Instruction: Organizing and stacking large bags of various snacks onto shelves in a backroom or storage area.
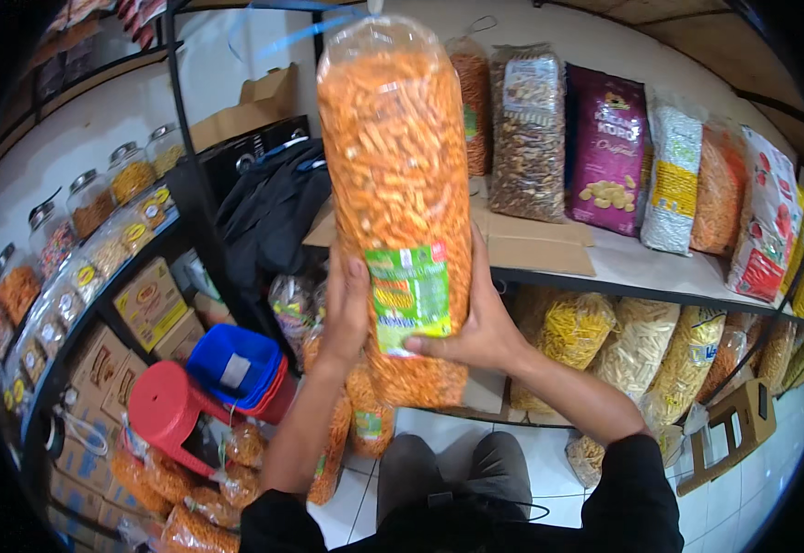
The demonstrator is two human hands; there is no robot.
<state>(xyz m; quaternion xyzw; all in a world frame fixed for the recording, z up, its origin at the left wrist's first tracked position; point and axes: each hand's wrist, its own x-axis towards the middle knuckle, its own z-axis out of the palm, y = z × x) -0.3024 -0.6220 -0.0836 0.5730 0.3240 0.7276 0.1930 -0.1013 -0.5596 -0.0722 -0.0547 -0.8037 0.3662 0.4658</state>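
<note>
A tall clear plastic bag of orange stick snacks (398, 173) stands upright in the air before me, held between both hands. Its green and yellow label faces me and bears writing. My left hand (346, 297) grips the bag's left side, low down. On the lower right side, my right hand (474, 321) is closed around it, the thumb over the label's bottom corner. Behind the bag is a shelf (547, 249) lined with cardboard, where a bag of mixed nuts (527, 138) and a purple snack bag (607, 148) stand.
Lower right, large snack bags (574, 328) fill the under-shelf, near a brown folding stool (726, 435). At left are a red plastic stool (167, 408), blue and red bins (236, 359), more orange snack bags (194, 529) and a rack with glass jars (131, 173). Dark cloth (274, 200) hangs behind.
</note>
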